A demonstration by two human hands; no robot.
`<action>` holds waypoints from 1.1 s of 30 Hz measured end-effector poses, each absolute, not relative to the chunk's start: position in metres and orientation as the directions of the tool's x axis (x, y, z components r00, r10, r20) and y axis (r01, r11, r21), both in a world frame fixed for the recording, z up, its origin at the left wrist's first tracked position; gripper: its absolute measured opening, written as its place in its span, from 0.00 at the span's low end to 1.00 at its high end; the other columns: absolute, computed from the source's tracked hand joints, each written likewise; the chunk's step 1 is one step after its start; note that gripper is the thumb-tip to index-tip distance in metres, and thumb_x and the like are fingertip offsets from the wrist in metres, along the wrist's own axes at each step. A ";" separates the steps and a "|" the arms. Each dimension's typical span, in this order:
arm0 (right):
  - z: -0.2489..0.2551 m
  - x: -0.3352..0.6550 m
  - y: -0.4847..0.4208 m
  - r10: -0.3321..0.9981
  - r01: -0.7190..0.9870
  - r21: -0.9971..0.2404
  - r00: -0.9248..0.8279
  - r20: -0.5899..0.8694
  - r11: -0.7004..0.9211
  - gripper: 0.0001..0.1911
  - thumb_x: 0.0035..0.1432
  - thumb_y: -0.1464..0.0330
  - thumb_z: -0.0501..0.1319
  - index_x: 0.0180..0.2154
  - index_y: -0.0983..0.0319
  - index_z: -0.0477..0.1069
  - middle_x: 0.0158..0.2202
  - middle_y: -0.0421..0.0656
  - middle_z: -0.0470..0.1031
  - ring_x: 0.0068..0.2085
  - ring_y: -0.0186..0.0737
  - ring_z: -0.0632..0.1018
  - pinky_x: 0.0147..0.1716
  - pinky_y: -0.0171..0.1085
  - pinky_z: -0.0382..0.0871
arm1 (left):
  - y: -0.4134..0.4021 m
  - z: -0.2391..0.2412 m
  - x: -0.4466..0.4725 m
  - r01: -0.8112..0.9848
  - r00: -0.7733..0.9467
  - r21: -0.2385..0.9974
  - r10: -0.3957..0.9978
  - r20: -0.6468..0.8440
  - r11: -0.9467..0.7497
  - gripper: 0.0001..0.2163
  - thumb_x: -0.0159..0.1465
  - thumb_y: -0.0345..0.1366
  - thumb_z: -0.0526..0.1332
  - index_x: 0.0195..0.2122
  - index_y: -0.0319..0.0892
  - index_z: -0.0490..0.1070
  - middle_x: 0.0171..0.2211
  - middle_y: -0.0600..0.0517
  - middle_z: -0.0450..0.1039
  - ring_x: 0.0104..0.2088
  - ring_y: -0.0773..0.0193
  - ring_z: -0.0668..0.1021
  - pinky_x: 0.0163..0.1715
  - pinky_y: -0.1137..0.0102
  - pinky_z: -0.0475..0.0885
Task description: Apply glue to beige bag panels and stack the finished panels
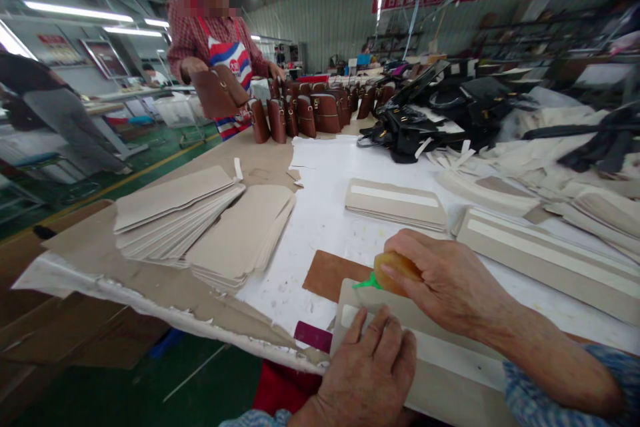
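Note:
My right hand [440,280] is closed around a yellowish squeeze bottle [395,272] with a green nozzle [367,283], which looks like a glue bottle. The nozzle tip points at the far left corner of a beige panel [460,393] carrying a pale strip. My left hand [373,363] lies on that panel with its fingers stretched out across the strip. Partly under the panel is a brown leather-like piece [327,275]. By the table edge, left of my left hand, lies a small maroon piece [313,336].
Fanned beige panels [240,227] lie to the left. Strip-bearing panels [395,200] and a longer stack [550,260] lie beyond my hands. Black bags [410,123] and pale scraps are heaped behind. Across the table a person [225,47] holds a brown bag [217,92] near several others.

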State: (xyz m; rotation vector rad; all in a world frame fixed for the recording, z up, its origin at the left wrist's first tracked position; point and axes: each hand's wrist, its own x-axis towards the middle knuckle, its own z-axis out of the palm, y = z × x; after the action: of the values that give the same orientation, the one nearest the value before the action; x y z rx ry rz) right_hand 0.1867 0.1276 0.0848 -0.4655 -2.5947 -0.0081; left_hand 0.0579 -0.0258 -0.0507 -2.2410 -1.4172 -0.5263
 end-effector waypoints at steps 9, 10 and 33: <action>0.082 0.183 0.123 0.369 0.349 -0.132 -0.801 0.472 0.928 0.13 0.75 0.64 0.53 0.36 0.58 0.69 0.33 0.41 0.76 0.28 0.40 0.77 0.28 0.38 0.62 | -0.025 -0.053 0.059 0.915 0.390 -0.157 0.720 0.573 -0.371 0.25 0.78 0.53 0.53 0.62 0.39 0.75 0.57 0.44 0.78 0.62 0.47 0.76 0.65 0.51 0.67; 0.081 0.183 0.123 0.373 0.348 -0.142 -0.802 0.467 0.927 0.13 0.75 0.64 0.53 0.36 0.58 0.69 0.33 0.41 0.76 0.29 0.40 0.77 0.28 0.38 0.62 | -0.024 -0.053 0.058 0.913 0.394 -0.159 0.713 0.580 -0.376 0.26 0.78 0.54 0.52 0.61 0.39 0.75 0.57 0.44 0.78 0.61 0.47 0.76 0.65 0.51 0.67; 0.085 0.187 0.123 0.397 0.361 -0.167 -0.810 0.432 0.918 0.14 0.76 0.64 0.51 0.36 0.58 0.68 0.32 0.41 0.76 0.27 0.40 0.76 0.27 0.38 0.62 | -0.007 -0.075 0.063 0.938 0.323 -0.195 0.521 0.790 -0.286 0.10 0.77 0.35 0.57 0.49 0.44 0.79 0.47 0.50 0.81 0.54 0.57 0.80 0.65 0.59 0.68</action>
State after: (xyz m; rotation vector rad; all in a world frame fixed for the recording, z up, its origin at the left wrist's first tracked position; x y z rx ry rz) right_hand 0.1868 0.1234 0.0850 -0.5469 -2.6080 0.1051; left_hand 0.0630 -0.0068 -0.0746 -1.9282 -1.2846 -0.8056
